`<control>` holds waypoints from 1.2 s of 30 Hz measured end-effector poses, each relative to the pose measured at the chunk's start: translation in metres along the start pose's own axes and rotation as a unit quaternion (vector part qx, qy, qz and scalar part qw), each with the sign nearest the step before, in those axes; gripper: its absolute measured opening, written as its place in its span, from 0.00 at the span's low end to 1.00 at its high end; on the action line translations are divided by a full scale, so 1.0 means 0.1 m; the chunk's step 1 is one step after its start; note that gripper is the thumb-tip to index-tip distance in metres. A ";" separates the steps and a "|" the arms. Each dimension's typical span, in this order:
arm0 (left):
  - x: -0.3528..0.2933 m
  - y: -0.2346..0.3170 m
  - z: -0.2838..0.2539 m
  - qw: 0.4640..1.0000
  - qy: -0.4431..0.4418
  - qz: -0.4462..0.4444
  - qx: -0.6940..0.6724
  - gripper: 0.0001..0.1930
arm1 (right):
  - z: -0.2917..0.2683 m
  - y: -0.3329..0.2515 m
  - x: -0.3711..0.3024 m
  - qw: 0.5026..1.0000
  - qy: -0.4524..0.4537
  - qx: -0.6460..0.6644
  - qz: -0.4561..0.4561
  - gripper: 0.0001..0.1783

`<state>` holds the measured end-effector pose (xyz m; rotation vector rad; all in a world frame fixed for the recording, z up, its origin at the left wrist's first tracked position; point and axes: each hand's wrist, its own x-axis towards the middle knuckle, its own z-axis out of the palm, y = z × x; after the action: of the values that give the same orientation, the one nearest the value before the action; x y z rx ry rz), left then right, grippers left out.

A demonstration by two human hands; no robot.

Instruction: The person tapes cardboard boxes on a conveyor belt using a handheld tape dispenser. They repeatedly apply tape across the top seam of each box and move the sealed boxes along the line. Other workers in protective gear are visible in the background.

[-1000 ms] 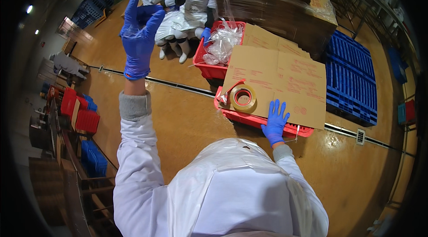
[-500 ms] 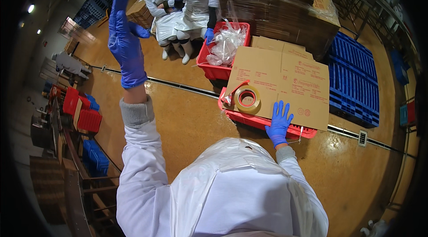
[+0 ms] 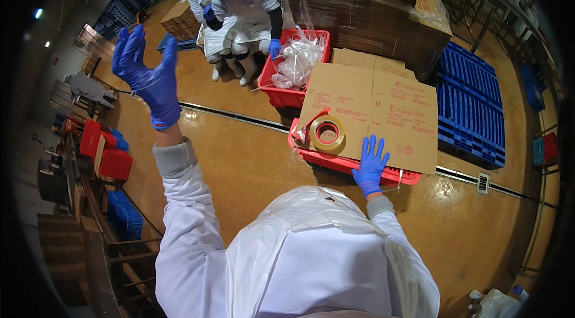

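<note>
Right hand (image 3: pixel 371 161) flat, fingers spread, palm down on the near edge of the flattened cardboard box (image 3: pixel 377 108) lying across the red crate (image 3: pixel 350 164) (tape roll (image 3: pixel 327 133) sits just left of it on the cardboard's near-left corner), left hand (image 3: pixel 147 78) raised open, holding nothing.

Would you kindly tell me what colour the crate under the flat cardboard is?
Red; the crate under the cardboard shows best in the head view.
</note>
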<state>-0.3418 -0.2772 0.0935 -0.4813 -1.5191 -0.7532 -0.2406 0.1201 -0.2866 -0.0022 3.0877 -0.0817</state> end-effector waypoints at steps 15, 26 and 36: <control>-1.06 0.02 0.01 0.834 -0.210 -0.508 -0.038 0.20 | -0.02 0.01 0.00 1.000 -0.013 -0.008 0.001 0.69; -2.92 0.43 1.13 0.705 -0.628 -0.293 0.150 0.28 | -0.04 -0.01 0.01 1.000 -0.028 -0.010 -0.003 0.68; -3.29 0.28 1.38 0.596 -0.734 -0.267 0.188 0.29 | -0.12 -0.03 0.04 0.999 -0.044 -0.031 -0.003 0.69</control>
<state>-0.3866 -0.1145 -0.2220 -0.2476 -3.4363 -0.3038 -0.2450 0.1179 -0.2747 -0.0182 3.0001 0.0145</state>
